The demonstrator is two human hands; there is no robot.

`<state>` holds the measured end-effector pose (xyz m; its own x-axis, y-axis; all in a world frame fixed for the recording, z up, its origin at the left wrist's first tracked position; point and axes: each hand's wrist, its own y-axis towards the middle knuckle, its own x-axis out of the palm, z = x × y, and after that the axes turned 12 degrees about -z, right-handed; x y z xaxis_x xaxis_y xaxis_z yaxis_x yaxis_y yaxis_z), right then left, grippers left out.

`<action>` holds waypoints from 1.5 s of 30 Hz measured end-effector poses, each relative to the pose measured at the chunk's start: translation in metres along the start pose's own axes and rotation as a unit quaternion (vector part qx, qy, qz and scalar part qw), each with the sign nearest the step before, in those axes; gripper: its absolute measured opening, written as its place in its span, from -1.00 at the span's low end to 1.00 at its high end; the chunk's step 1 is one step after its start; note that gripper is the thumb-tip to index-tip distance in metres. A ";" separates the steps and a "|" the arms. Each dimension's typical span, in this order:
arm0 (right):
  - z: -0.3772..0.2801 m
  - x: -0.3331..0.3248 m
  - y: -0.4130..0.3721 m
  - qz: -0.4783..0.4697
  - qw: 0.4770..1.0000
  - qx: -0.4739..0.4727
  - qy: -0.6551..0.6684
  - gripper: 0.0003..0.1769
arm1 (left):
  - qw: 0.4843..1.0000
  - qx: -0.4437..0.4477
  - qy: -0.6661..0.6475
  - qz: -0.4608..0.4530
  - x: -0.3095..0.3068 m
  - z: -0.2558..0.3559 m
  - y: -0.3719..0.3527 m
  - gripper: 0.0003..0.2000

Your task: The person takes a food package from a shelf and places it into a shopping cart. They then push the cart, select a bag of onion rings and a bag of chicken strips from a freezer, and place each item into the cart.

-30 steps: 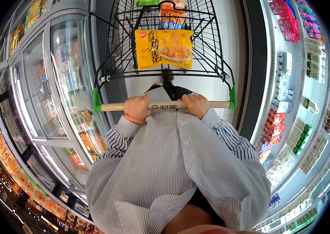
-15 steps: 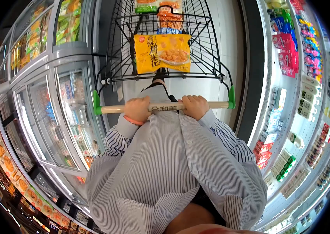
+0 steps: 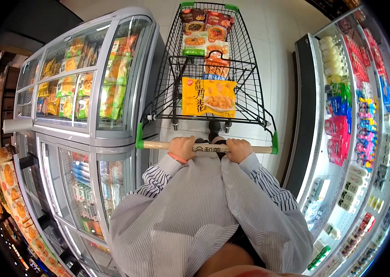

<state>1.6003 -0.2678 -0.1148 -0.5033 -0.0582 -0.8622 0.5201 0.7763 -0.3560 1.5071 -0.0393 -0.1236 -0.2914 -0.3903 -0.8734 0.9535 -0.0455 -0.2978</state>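
My left hand and my right hand both grip the wooden handle of a black wire shopping cart, one on each side of the printed label at its middle. An orange band circles my left wrist. A yellow snack bag lies in the cart's upper seat section. Several more food packets lie deeper in the basket. My striped shirt fills the lower part of the view.
Glass-lidded chest freezers with packaged food line the left of the aisle, close to the cart. An open chilled shelf unit with bottles and cartons runs along the right. Pale tiled floor stretches ahead between them.
The cart and I have rolled forward along the aisle; the freezers on the left slid back past me. The view has tilted up, showing the whole basket. Both hands kept their grip.
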 end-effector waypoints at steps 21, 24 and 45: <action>0.218 -0.201 0.348 0.016 0.995 -0.096 -0.033 -0.78 | 0.993 -0.112 -0.034 -0.015 -0.151 -0.082 0.376 -0.86; 0.244 -0.218 0.388 0.033 0.994 -0.085 -0.059 -0.79 | 0.993 -0.113 -0.014 -0.030 -0.162 -0.094 0.426 -0.84; 0.325 -0.360 0.690 -0.027 0.990 -0.124 -0.055 -0.74 | 0.990 -0.140 -0.014 0.017 -0.302 -0.261 0.677 -0.89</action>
<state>2.3644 0.0852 -0.1671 -0.4401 -0.1625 -0.8831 0.3019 0.8995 -0.3159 2.2207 0.2871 -0.1623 -0.2533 -0.4121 -0.8752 0.9034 0.2227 -0.3663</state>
